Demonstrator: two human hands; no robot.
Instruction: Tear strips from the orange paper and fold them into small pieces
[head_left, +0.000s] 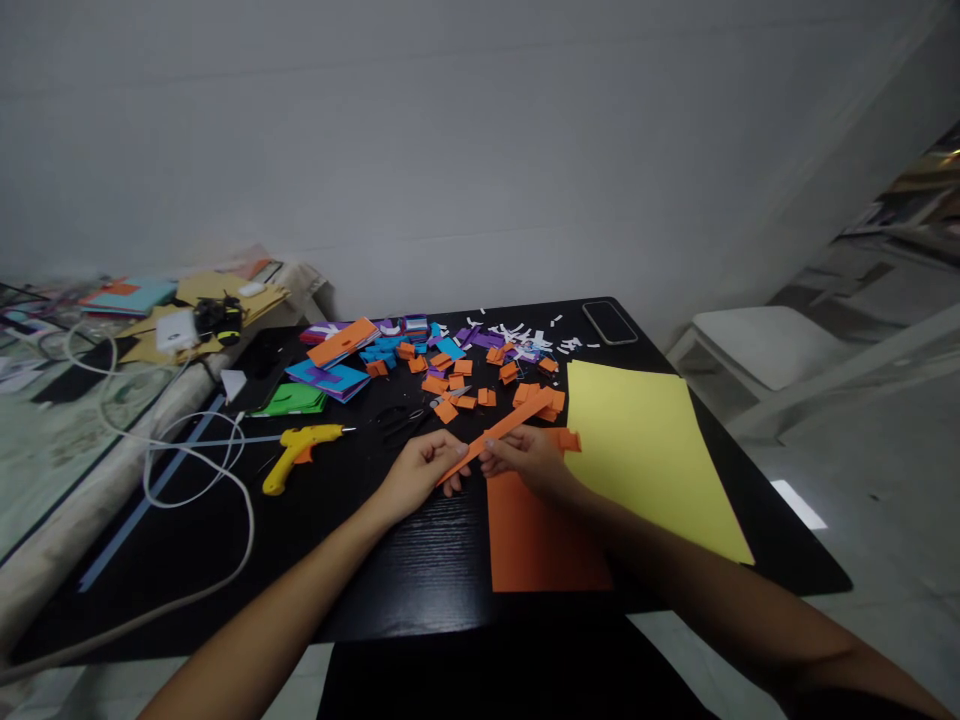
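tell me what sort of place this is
Probably a paper-craft work spot, perhaps in a small workshop or a home: a glue gun on the table, a hand-held orange strip and scattered small pieces suggest it.

Orange paper strip (491,438), yellow sheets (646,445), black wood-grained table (420,575)

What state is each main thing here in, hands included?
Left hand: holding the orange paper strip
Right hand: pinching the strip
Orange paper strip: held, slanting
Glue gun: lying on its side
Smartphone: lying flat
Yellow paper: flat
Orange sheet: flat, partly covered
White cable: loosely looped
Scissors: lying, opening unclear
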